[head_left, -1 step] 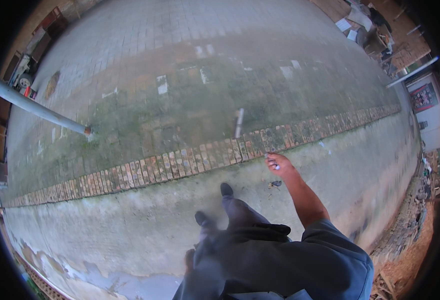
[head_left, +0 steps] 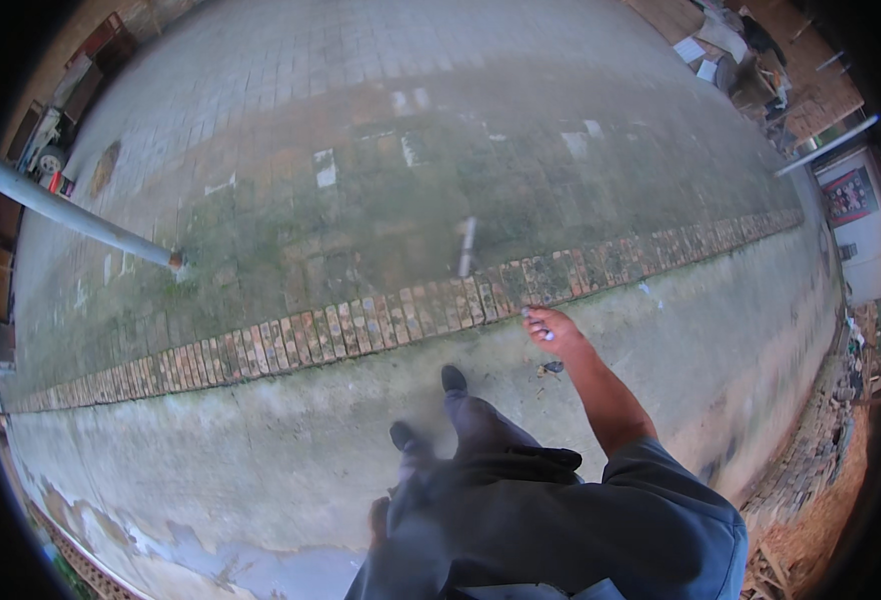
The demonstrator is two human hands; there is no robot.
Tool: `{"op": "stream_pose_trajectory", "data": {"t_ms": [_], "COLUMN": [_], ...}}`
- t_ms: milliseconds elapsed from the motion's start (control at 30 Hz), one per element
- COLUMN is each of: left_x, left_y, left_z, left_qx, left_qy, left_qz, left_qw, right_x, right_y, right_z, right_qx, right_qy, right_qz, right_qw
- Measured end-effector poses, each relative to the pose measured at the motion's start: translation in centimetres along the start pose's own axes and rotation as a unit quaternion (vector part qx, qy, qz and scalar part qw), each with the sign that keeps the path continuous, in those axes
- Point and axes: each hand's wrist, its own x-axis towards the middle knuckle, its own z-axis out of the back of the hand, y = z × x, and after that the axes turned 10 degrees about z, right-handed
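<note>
White stick [head_left: 468,247] lies ahead-left of the right hand [head_left: 554,331], apart from it, long axis roughly fore-and-aft; this nearer hand curls around a pale item [head_left: 549,336]; the left hand's [head_left: 379,515] state cannot be told.

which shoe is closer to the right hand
The right shoe, set forward toward the brick edging; the left shoe sits farther back, farther from the right hand.

Sm. dark debris [head_left: 552,367] lies on conc. strip [head_left: 261,440], w/ brick edging [head_left: 353,329] btwn strip & mossy paved yd. [head_left: 291,120]
</note>
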Motion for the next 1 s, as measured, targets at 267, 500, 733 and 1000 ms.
{"op": "stream_pose_trajectory", "data": {"t_ms": [267, 500, 733, 1000], "left_x": [-1.1, -1.5, -0.9, -0.4], "left_y": [-0.9, -1.6, -2.6, -3.9], "left_z": [0.4, 0.6, 0.1, -0.5], "left_qx": [-0.039, -0.071, -0.083, -0.119], "left_qy": [-0.001, 0.004, 0.007, 0.022], "left_qz": [-0.005, -0.014, -0.029, -0.054], "left_qw": [0.999, 0.997, 0.996, 0.991], "right_x": [5.3, 6.9, 2.8, 0.9], "right_y": [-8.2, -8.0, 0.2, 4.3], "right_z": [-7.8, -4.6, 5.5, 7.8], "right_qx": [-0.010, -0.012, 0.065, 0.129], "right_qy": [0.084, 0.013, -0.064, -0.055], "right_qz": [-0.132, -0.126, -0.036, 0.064], "right_qw": [0.988, 0.992, 0.995, 0.988]}}
